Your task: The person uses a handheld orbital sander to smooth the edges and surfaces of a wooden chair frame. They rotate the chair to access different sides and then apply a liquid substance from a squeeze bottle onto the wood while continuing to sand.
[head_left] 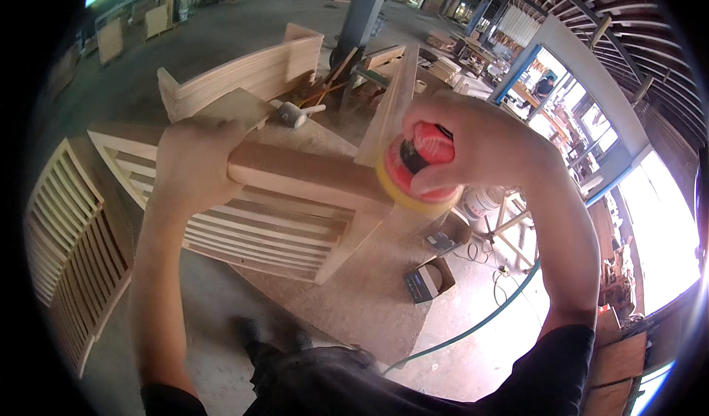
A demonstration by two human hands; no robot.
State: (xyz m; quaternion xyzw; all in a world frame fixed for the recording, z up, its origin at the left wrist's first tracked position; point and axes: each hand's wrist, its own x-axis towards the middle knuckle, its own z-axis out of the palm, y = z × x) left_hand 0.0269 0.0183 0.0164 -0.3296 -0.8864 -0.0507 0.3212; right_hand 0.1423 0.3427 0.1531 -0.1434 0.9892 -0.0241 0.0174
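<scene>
At far left I see a slatted wooden panel lying flat on the workshop floor, with a larger slatted frame resting on a workbench beside it. My left hand is wrapped around the near end of a thick wooden rail that runs across the top of the frame, fingers closed on it and holding it level. Beyond the rail, farther away, a mallet lies on the bench near another curved slatted piece. To the right, my right hand is clamped over a red round sander, its yellow pad pressed against the right end of the rail. A green hose trails across the floor below, near an open cardboard box. The two hands are well apart, one at each end of the rail.
</scene>
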